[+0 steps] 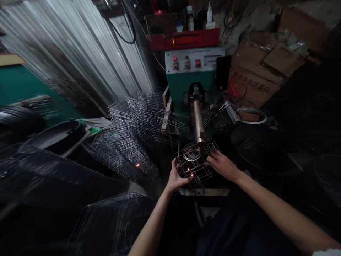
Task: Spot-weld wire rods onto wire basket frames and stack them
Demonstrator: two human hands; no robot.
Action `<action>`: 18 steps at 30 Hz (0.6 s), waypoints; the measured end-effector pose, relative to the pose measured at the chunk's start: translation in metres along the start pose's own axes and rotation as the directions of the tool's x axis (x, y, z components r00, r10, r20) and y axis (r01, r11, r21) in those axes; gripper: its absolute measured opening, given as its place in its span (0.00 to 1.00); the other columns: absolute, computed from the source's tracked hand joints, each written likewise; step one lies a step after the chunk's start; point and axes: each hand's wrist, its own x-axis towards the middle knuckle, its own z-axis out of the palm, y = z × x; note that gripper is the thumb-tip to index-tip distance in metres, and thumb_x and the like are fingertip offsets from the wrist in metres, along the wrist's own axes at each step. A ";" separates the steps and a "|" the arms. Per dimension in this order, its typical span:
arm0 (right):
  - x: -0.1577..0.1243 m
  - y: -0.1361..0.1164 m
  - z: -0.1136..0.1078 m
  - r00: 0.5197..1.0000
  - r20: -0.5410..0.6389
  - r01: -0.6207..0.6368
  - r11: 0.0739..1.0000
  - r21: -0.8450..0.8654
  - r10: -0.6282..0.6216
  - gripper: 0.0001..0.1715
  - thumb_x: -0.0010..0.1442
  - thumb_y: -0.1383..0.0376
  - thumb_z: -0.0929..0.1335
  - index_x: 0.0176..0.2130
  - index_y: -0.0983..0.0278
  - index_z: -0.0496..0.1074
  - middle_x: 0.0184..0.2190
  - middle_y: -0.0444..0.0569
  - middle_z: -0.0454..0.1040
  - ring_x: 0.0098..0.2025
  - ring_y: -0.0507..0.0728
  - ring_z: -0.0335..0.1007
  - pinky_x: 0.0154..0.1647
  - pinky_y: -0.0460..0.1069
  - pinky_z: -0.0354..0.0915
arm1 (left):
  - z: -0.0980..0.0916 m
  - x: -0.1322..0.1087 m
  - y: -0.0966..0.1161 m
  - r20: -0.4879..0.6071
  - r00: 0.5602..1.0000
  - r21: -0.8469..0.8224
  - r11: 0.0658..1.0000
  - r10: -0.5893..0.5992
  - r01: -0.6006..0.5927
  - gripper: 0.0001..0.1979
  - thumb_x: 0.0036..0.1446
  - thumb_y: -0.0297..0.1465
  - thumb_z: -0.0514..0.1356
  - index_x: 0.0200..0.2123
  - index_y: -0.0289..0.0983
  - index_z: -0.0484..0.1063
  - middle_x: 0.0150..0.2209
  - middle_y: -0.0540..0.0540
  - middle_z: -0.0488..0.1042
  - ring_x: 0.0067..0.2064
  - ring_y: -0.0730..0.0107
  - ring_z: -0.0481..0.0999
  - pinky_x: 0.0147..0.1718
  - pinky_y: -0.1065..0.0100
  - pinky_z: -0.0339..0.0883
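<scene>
A small wire rack (198, 170) lies level under the metal arm (198, 119) of a green spot welding machine (177, 83). My left hand (176, 177) grips the rack's left side, thumb and fingers closed on the wires. On the rack's right edge my right hand (221, 163) is closed, its fingertips at the wires. The arm's lower tip meets the far part of the rack. Orange sparks (192, 175) glow near my left thumb. Beneath the rack's far left part shows a round metal ring (191, 153).
Stacks of wire grids (130, 131) stand left of the machine. A control panel (194, 60) with a lit red lamp faces me. Cardboard boxes (255, 74) are at the back right, and a red tray (183, 39) with bottles sits above the machine. A dark round pan (53, 135) lies far left.
</scene>
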 end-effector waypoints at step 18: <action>0.018 0.007 0.008 0.973 -0.010 -0.229 0.970 0.083 0.231 0.10 0.69 0.66 0.63 0.37 0.64 0.73 0.35 0.54 0.73 0.40 0.62 0.69 0.44 0.55 0.67 | -0.021 0.035 -0.014 0.011 0.999 0.002 0.999 0.051 -0.051 0.56 0.38 0.35 0.76 0.64 0.47 0.45 0.64 0.37 0.56 0.66 0.47 0.62 0.63 0.42 0.58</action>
